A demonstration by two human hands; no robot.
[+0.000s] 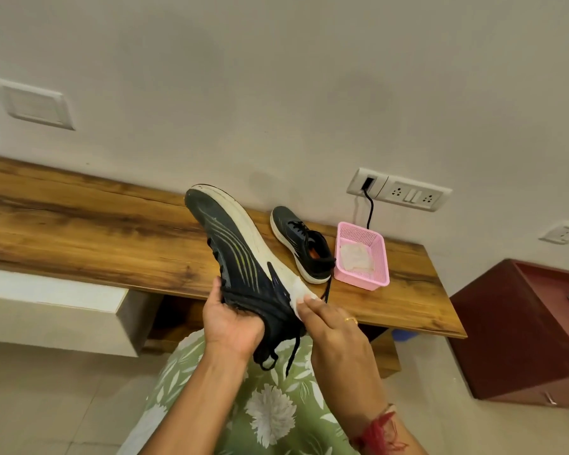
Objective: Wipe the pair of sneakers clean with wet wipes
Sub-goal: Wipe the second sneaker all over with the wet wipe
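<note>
Lap nearest. Left hand gripped shoe by collar, toe up. Right hand pressed wipe flat-fingered on heel midsole. Shoe likely light, upper soft, sole firmer: hold collar. Second shoe beyond right hand.

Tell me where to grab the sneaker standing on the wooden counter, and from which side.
Probably pinch the heel collar from above: the sneaker stands on its sole, opening up, heel nearest you, and the pink basket crowds its right side.
</note>
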